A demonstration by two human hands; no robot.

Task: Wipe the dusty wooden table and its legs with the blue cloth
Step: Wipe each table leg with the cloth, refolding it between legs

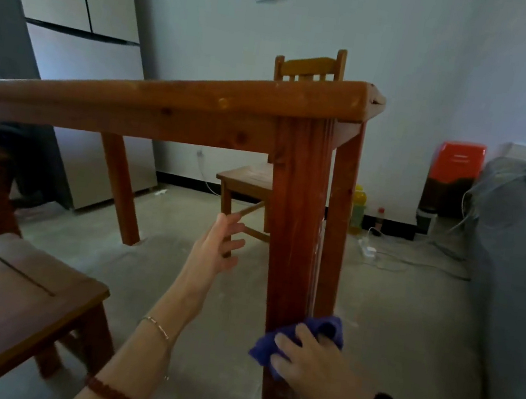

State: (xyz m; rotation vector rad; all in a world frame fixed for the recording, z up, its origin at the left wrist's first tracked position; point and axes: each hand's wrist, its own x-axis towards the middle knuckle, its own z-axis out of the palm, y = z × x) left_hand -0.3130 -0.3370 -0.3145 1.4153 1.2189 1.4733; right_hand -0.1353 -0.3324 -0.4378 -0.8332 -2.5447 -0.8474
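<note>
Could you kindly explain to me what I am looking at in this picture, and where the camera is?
There is no machine here: a person wears one wide-angle camera on the head, so you see their own arms and hands. The right hand holds a blue cloth against the near table leg, low down. The left hand is open beside that leg, holding nothing. The tabletop shows edge-on, so anything on it is hidden. One wooden chair stands at the near left, a second chair beyond the table.
</note>
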